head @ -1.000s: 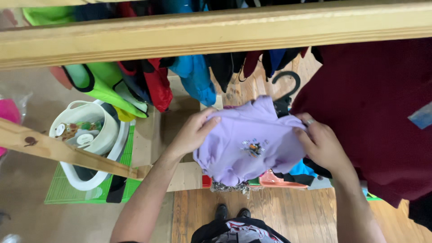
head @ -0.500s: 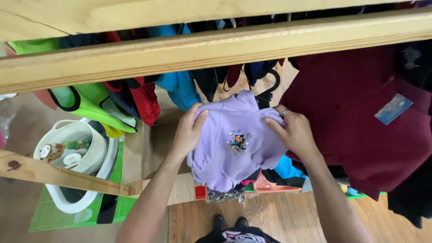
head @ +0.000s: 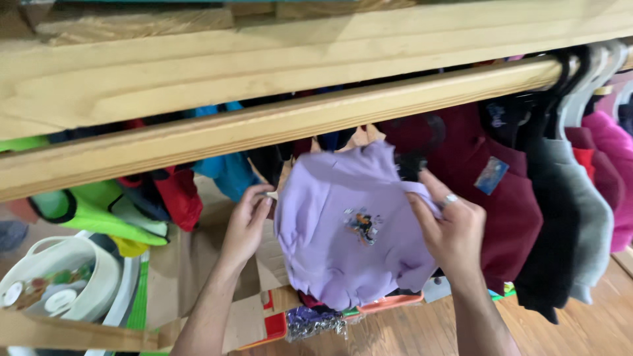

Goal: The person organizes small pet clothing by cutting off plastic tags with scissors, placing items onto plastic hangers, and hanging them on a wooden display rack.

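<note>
The lilac top (head: 343,227) hangs just below the wooden rail (head: 283,122), held up between both hands with its small printed motif facing the camera. The left hand (head: 247,224) is at the top's left edge, fingers curled in at the shoulder, apparently pinching the cloth, though the grip itself is partly hidden behind the fabric. The right hand (head: 452,231) is closed on the right shoulder, thumb on the front and fingers behind, a ring on one finger.

By its look the top is a soft knit, light and limp: it sags between the hands and bunches at the hem, so it should fold wherever it is unsupported. It is not fragile or slippery, but it will slump if held at one point only. The shoulder seams, one in each hand, seem the best hold, keeping the front flat.

To the right of the top, a maroon garment (head: 501,198) with a small tag and grey and pink clothes hang from the same rail on dark hangers (head: 573,79). To its left hang red, blue and bright green pieces, with a white basket (head: 62,283) lower down.
</note>
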